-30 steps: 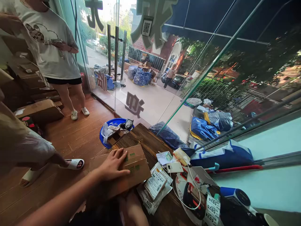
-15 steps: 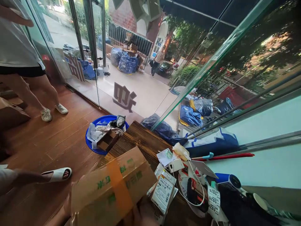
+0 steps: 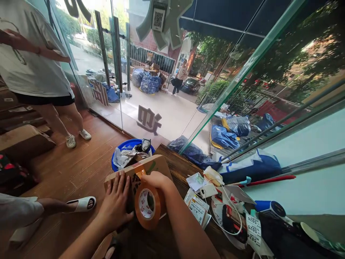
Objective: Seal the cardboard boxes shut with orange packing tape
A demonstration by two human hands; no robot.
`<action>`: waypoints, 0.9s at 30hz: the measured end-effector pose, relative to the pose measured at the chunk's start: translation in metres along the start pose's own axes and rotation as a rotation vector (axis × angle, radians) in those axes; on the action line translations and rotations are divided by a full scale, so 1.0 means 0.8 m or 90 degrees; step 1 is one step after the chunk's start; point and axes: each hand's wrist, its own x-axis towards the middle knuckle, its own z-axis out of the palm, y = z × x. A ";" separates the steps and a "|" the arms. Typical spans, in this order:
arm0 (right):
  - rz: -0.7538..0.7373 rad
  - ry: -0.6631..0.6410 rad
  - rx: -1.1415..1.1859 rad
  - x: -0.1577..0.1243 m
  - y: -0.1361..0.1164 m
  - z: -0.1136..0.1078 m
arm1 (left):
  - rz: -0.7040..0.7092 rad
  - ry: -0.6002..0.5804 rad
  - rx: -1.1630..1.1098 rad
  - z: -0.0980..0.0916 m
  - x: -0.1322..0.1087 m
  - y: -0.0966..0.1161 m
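A brown cardboard box (image 3: 161, 164) stands on the dark wooden table (image 3: 175, 169) in front of me. My left hand (image 3: 115, 198) lies on the box's left part, its fingers stretched out over the cardboard and slightly apart. In my right hand (image 3: 155, 180) is a roll of orange packing tape (image 3: 147, 222), held against the side of the box facing me. A short strip of tape runs from the roll over the box's top edge. Part of the box is hidden behind the hands and roll.
Beyond the table's far end, a blue basin (image 3: 115, 163) holds scraps. At right lie white packets (image 3: 198, 210), a cable, a label strip (image 3: 253, 230) and a black-red device (image 3: 234, 223). One person (image 3: 40, 64) stands at left; another's sandalled foot (image 3: 87, 204) is nearer. Glass panels rise ahead.
The box has turned and been lowered, and its taped face no longer shows. My left hand now rests flat on it, and the tape roll has come into view in my right hand.
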 end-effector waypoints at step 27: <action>0.134 0.039 -0.159 -0.107 0.127 0.099 | -0.065 -0.219 0.100 -0.002 0.043 0.020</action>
